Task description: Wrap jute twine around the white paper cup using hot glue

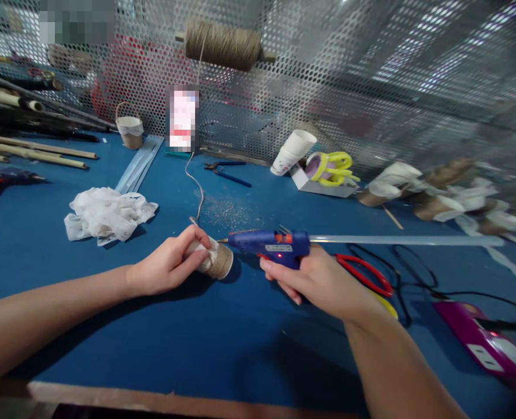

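Left hand (166, 267): grip clamped on a paper cup (216, 261), thumb on top, fingers curled over the white part. The cup lies on its side on the blue surface (153, 343), in front of the person and slightly left of centre. The end of the cup toward the right hand is wound with brown twine.

Right hand (323, 282): grip closed round the handle of a blue glue gun (275, 244). The gun is held level, with its nozzle pointing left at the upper edge of the cup. Nozzle tip just beside the cup; contact cannot be told. A small red light shows on the gun body. A long clear glue stick (406, 240) juts from the rear of the gun, out to the right.

A loose twine strand (195, 180) runs from the cup away across the surface and up to a twine spool (223, 43) mounted on the perforated metal panel (371, 87) behind.

Just right of the right hand: red-handled scissors (367, 273) and a black cord (415, 273). Near right corner: a purple device (485, 340).

Left of the cup, apart from it: crumpled white sheet (107, 212).

Far side: blue-handled pliers (225, 170), a stack of paper cups (293, 151) lying tilted, a small cup basket (130, 131) standing upright. Far left: bamboo sticks (35, 151). Far right: a heap of twine-wrapped cups (437, 192), blurred.
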`<act>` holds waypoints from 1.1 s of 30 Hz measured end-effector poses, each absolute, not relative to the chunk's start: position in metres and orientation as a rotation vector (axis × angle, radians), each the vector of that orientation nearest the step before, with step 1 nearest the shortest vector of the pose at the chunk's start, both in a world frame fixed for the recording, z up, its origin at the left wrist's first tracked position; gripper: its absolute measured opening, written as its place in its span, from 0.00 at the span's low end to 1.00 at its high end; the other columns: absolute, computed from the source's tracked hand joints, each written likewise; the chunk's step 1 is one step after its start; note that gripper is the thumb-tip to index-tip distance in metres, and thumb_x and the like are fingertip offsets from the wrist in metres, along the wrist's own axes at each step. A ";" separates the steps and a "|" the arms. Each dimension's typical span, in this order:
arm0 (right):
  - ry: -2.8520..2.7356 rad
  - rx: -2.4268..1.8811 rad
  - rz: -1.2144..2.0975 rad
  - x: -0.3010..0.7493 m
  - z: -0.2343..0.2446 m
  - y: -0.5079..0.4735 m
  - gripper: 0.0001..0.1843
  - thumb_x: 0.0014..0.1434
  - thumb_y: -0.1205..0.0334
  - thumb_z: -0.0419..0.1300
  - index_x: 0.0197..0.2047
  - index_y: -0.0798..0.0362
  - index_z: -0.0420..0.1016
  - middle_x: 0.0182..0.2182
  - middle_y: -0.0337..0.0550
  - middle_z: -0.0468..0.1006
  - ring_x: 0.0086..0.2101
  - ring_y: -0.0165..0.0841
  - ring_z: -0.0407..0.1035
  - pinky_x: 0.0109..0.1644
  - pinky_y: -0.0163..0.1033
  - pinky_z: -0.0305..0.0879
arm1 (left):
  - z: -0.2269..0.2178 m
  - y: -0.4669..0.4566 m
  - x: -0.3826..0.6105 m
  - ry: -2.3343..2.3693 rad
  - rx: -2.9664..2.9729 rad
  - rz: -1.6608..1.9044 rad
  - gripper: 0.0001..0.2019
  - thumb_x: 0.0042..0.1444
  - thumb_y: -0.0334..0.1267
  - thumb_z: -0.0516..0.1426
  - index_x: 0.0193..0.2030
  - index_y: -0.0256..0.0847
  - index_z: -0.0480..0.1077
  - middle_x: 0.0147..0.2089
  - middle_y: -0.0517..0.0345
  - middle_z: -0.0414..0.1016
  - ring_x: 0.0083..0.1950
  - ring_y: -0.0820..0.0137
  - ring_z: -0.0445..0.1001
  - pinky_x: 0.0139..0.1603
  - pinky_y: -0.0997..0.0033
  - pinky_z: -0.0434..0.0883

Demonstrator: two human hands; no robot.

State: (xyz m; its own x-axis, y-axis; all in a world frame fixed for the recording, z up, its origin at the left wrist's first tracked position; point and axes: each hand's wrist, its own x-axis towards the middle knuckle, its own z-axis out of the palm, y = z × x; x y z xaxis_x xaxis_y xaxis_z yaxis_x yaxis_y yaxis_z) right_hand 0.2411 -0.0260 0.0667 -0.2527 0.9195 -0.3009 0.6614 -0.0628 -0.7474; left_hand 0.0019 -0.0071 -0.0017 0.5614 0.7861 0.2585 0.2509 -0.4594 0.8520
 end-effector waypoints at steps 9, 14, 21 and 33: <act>-1.815 -1.683 1.180 0.239 0.067 -0.014 0.11 0.54 0.55 0.58 0.25 0.53 0.69 0.10 0.30 0.63 0.14 0.25 0.58 0.23 0.33 0.59 | 0.000 -0.006 0.003 0.852 2.028 0.855 0.04 0.60 0.35 0.46 0.40 0.39 0.57 0.31 0.60 0.65 0.28 0.75 0.62 0.31 0.74 0.62; -1.597 -1.831 0.935 0.265 0.058 0.032 0.09 0.58 0.59 0.56 0.36 0.58 0.69 0.26 0.40 0.73 0.25 0.27 0.68 0.32 0.35 0.66 | 0.001 -0.007 0.002 0.870 2.054 0.928 0.04 0.60 0.35 0.46 0.40 0.38 0.57 0.28 0.64 0.62 0.25 0.77 0.59 0.28 0.76 0.59; -1.475 -2.221 0.602 0.289 0.028 0.087 0.17 0.60 0.57 0.55 0.51 0.54 0.66 0.48 0.47 0.70 0.43 0.36 0.68 0.44 0.47 0.67 | 0.001 -0.010 0.002 0.835 2.127 0.959 0.03 0.60 0.33 0.46 0.40 0.38 0.57 0.21 0.71 0.52 0.20 0.78 0.53 0.23 0.78 0.55; -1.957 -1.758 1.067 0.205 0.064 0.046 0.24 0.60 0.45 0.48 0.32 0.53 0.78 0.38 0.46 0.79 0.41 0.36 0.70 0.51 0.45 0.61 | 0.007 -0.014 0.005 0.610 2.296 0.988 0.04 0.58 0.29 0.47 0.39 0.38 0.57 0.27 0.62 0.65 0.24 0.76 0.63 0.25 0.78 0.62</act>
